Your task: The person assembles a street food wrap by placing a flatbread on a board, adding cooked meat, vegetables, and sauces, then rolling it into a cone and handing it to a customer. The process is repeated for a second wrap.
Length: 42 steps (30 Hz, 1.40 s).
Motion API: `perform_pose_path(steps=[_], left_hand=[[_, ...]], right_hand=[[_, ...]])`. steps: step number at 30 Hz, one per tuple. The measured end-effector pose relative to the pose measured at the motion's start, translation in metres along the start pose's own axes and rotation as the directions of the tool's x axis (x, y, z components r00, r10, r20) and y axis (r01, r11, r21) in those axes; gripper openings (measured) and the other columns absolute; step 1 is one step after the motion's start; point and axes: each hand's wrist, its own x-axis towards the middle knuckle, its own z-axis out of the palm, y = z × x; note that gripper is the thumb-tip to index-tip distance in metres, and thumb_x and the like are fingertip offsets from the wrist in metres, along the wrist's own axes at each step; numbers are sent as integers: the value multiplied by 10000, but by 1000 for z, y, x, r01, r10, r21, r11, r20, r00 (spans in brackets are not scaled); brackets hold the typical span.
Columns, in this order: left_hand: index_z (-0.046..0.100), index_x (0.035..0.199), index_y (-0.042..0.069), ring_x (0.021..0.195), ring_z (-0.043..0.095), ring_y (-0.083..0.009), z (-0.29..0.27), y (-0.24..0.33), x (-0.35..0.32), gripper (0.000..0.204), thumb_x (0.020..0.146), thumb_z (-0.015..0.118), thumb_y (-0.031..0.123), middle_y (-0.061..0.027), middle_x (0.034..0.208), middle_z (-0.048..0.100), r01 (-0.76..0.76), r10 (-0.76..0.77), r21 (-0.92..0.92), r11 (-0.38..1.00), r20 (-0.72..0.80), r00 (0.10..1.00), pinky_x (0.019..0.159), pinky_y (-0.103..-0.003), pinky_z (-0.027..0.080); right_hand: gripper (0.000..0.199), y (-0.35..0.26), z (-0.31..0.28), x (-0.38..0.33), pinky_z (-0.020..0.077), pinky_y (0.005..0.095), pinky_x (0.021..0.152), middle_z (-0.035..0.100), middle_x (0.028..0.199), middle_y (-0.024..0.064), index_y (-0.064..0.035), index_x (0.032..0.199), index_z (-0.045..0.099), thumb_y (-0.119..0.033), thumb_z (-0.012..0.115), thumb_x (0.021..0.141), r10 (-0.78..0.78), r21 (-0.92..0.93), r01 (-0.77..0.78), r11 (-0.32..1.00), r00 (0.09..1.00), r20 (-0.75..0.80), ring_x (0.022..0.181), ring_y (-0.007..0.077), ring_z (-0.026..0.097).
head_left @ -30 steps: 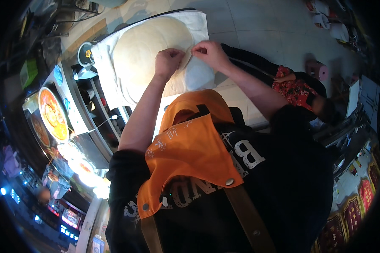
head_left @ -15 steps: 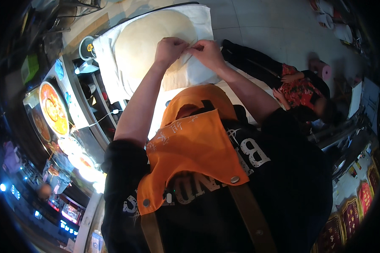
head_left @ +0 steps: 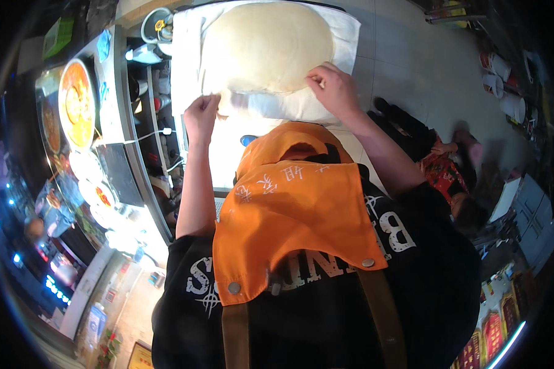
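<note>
A large round pale sheet that looks like dough (head_left: 268, 46) lies on a white cloth (head_left: 345, 37) at the top of the view. My right hand (head_left: 335, 89) is at the sheet's near right edge, its fingertips pressed together. Over the cloth's near left corner, my left hand (head_left: 202, 118) is closed in a pinch, apart from the right. Whatever either pinch holds is too small to make out. Between the hands, a whitish strip along the near edge is smeared by motion.
Left of the cloth stands a counter with a round pan of orange-red food (head_left: 77, 106) and bright lamps. A grey pot (head_left: 158, 26) is by the cloth's far left corner. A person in a red patterned top (head_left: 440, 169) is at the right, beside the tiled floor.
My hands were together at the round sheet's near right edge and have parted. The left has moved left and nearer me, the right slightly right. The whole view has shifted too.
</note>
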Motion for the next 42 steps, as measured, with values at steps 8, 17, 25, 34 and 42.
perform_pose_path(steps=[8,17,25,34,42], left_hand=[[813,995,-2,648,516,-36,-1,-136,-89,206,972,813,202,25,772,675,341,-339,-241,909,53,939,581,-232,413],[798,959,5,629,484,-29,7,-157,-95,172,983,805,175,32,755,650,341,-347,-431,835,69,936,557,-223,383],[800,987,8,646,510,-38,-7,-165,-84,187,997,799,195,35,755,651,315,-320,-435,843,64,945,580,-221,408],[804,1029,-2,658,520,-41,-12,-150,-81,203,998,796,198,26,772,667,276,-268,-426,861,79,960,595,-228,424],[800,1075,14,674,514,-50,9,-105,-62,211,1008,784,214,12,804,666,193,-137,-443,875,155,978,597,-229,441]], right_hand=[[103,-51,43,19,576,432,756,690,943,56,-103,886,739,-194,755,933,-229,-100,254,962,951,210,863,310,716],[162,-70,57,18,576,454,836,729,993,87,-91,873,758,-243,755,928,-52,-212,110,971,964,262,920,335,723],[191,-79,69,12,576,479,835,717,1014,106,-92,867,764,-245,688,954,-21,-368,111,923,970,241,916,352,724],[130,-64,63,29,598,444,794,757,952,92,-105,891,795,-218,737,919,-63,-328,154,932,961,271,882,322,745],[139,-80,60,30,602,432,812,760,957,91,-90,892,792,-224,757,904,19,-392,129,911,936,353,907,317,746]])
